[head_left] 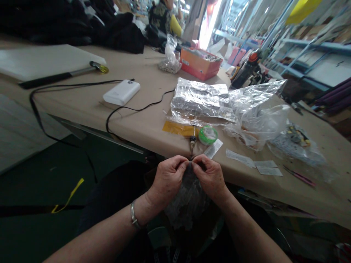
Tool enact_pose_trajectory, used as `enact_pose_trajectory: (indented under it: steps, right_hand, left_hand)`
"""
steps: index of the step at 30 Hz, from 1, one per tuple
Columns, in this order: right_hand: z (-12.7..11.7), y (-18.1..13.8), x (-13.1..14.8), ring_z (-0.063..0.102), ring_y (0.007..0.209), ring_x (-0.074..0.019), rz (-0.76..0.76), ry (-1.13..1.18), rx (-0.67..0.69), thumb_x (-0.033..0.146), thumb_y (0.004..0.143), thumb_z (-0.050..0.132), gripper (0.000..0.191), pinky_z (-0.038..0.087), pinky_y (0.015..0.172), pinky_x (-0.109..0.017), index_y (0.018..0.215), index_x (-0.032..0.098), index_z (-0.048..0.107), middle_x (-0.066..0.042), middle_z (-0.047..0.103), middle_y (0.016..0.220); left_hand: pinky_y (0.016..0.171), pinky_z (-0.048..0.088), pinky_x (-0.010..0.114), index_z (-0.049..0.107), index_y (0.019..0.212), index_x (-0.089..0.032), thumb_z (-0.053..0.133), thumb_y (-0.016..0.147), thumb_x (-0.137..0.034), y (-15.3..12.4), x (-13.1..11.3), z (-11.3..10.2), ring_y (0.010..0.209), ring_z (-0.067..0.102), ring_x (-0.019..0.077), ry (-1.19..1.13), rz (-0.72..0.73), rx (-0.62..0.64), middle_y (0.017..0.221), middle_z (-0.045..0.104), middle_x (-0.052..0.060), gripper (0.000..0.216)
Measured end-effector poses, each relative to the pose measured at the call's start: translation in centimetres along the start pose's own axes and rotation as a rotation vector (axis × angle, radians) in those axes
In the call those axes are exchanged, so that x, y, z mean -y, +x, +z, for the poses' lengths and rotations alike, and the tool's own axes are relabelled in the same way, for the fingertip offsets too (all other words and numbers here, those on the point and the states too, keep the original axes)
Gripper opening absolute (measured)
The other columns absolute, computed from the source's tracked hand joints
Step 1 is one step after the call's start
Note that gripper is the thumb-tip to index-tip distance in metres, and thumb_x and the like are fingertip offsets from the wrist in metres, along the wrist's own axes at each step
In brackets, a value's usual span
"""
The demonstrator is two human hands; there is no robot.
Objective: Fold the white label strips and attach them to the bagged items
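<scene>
My left hand (168, 176) and my right hand (210, 176) meet just in front of the table edge, thumbs and forefingers pinched together. What they pinch is too small and too covered to make out. Below them, over my lap, lies a heap of clear crinkled plastic pieces (186, 204). Right beyond my fingertips, a soldering-iron-like tool (193, 140) points its metal tip towards me over the edge. Beside it sits a round green tub (207, 135) with whitish material inside. An amber strip of film (177, 128) lies to the tool's left.
A silvery plastic packet (201, 98) and clear bags (257, 120) cover the middle right. Printed slips (240, 157) and pink-handled tweezers (301, 177) lie near the right edge. At left are a white power bank (122, 92), a black cable (139, 109) and a hammer (68, 74). Behind stands a red bin (201, 65).
</scene>
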State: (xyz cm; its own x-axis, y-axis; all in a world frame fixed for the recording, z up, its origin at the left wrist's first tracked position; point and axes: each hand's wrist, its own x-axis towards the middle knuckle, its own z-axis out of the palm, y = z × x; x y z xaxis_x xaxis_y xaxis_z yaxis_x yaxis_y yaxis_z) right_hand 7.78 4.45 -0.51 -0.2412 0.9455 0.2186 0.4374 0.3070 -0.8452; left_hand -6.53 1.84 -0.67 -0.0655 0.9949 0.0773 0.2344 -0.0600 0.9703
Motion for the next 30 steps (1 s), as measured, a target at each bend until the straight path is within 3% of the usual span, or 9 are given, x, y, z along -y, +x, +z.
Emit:
enact_pose_trajectory:
  steps: [25, 30]
  right_hand:
    - [0.6, 0.3, -0.8, 0.051, 0.057, -0.0094, -0.007, -0.023, -0.078, 0.022, 0.08, 0.054, 0.011, 0.041, 0.058, -0.019, 0.072, 0.017, 0.059, 0.004, 0.055, 0.061]
    - [-0.8, -1.1, -0.3, 0.059, 0.059, -0.0106, -0.014, -0.041, -0.019, 0.027, 0.08, 0.06, 0.015, 0.047, 0.06, -0.019, 0.092, 0.018, 0.062, 0.003, 0.064, 0.068]
  left_hand:
    - [0.062, 0.042, 0.018, 0.065, 0.075, -0.017, 0.052, 0.082, -0.024, 1.1, 0.4, 0.4, 0.064, 0.056, 0.0102, 0.09, 0.038, -0.024, 0.069, 0.065, -0.002, 0.016]
    - [0.06, 0.044, 0.018, 0.066, 0.076, -0.017, 0.052, 0.082, -0.026, -0.2, 0.1, 0.1, 0.064, 0.058, 0.0113, 0.053, -0.017, 0.005, 0.068, 0.066, -0.001, 0.017]
